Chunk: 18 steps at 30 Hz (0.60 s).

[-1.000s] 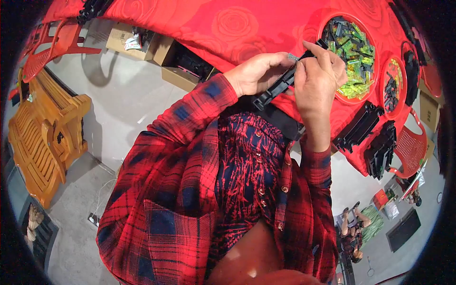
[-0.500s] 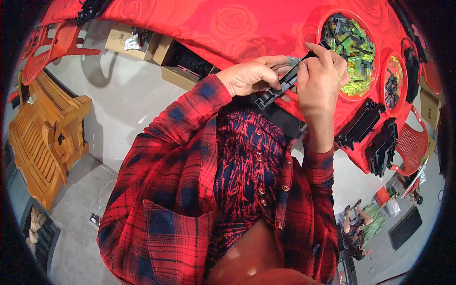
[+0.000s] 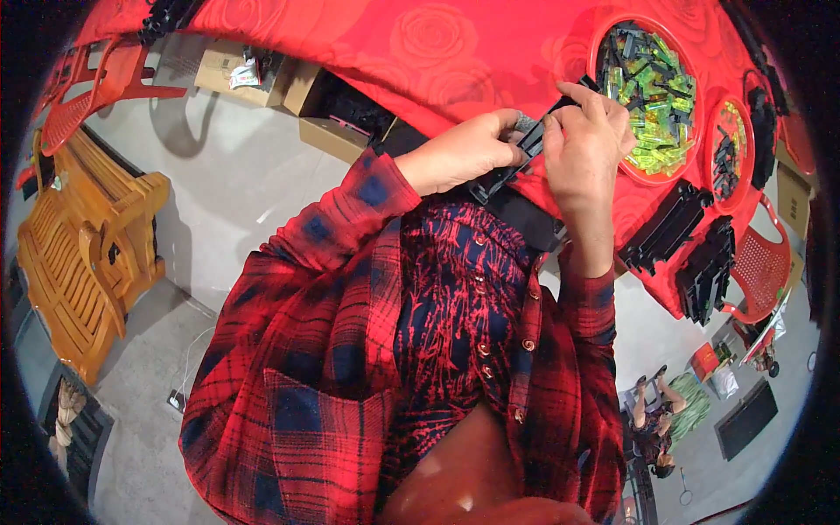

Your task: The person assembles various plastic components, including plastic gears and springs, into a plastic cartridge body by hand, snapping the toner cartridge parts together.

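A long, narrow black plastic part [image 3: 495, 181] slants between my hands above the near edge of the red-covered table. My left hand [image 3: 462, 154] pinches it from the left, thumb and fingers closed at its side. A grey wrap or fingertip cover shows near those fingers. My right hand [image 3: 588, 140] is wrapped round the upper end, with its index finger reaching over the top. Fingers hide much of the part's middle, and whether a small piece sits there cannot be made out. Close by on the right, translucent yellow-green and black pieces [image 3: 652, 105] fill a red basin [image 3: 698, 122].
A smaller red basin [image 3: 750, 166] holds black and yellow bits. Black long parts [image 3: 669, 226] lie stacked at the table's right edge, with another stack [image 3: 707, 271] beside them. Cardboard boxes [image 3: 328, 140] stand below the table, a wooden chair [image 3: 83, 254] left. Another person [image 3: 654, 420] sits at lower right.
My left hand has shifted slightly down and left, and its thumb now presses higher along the black part. My right hand keeps nearly the same hold.
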{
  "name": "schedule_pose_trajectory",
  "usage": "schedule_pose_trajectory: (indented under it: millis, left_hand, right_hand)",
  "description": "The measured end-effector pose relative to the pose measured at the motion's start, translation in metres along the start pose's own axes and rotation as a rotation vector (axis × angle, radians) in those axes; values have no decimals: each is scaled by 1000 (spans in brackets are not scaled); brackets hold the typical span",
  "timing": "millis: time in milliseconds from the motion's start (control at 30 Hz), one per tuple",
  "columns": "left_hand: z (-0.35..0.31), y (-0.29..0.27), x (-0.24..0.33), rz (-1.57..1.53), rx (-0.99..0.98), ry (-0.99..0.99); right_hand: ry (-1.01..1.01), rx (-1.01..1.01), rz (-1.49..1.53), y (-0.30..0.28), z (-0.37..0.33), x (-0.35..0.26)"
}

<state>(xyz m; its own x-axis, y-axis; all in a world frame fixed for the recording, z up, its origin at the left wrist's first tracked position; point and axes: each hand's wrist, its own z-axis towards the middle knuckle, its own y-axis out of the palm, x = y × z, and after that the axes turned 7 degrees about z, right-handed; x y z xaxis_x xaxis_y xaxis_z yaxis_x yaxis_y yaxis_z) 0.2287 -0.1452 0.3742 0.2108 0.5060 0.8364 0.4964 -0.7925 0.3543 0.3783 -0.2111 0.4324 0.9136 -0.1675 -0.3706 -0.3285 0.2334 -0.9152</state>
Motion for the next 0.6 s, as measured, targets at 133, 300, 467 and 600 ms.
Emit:
schedule_pose_trajectory:
  millis: [133, 300, 467, 600]
  left_hand:
    - [-10, 5, -2, 71, 81, 25]
    - [-15, 7, -5, 14, 131, 18]
    - [-20, 7, -2, -47, 122, 37]
    - [-16, 8, -9, -26, 142, 42]
  right_hand:
    - [-3, 16, -3, 6, -2, -3]
    - [1, 15, -27, 8, -6, -2]
    - [4, 5, -12, 8, -6, -2]
    - [2, -7, -12, 9, -7, -2]
